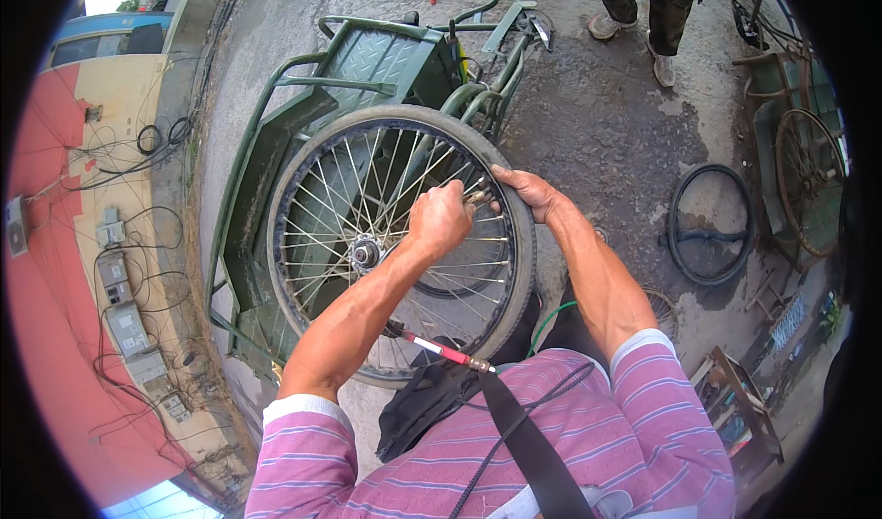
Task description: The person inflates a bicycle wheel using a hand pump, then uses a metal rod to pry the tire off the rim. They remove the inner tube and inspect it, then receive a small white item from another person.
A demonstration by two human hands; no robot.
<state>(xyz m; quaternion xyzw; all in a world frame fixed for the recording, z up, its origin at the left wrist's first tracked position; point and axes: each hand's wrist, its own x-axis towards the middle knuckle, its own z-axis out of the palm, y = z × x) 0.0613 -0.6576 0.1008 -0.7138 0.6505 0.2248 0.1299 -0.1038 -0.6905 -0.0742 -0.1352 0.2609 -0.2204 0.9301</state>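
Left hand [441,218]: fingers curled tightly about a small brass-coloured fitting [476,197]; its exact type cannot be told. Right hand [528,191]: grasping the spoked wheel [366,243] at its edge, thumb on the tyre [524,264], other fingers partly hidden.

With the wheel's centre as the dial, both hands lie toward two o'clock. The wheel is in front of the person's torso, over part of a green cargo tricycle [381,60], whose bed extends toward eleven. A red-and-white cylindrical tool [441,347] lies between four and five. A loose black tyre [675,230] rests on the ground at three, well apart.

Handling, as judged: moderately heavy, rim stiff, rubber giving good grip, thin spokes [464,276] liable to bend. Recommended hold: opposite sides of rim and tyre, clear of the possibly greasy hub [366,255].
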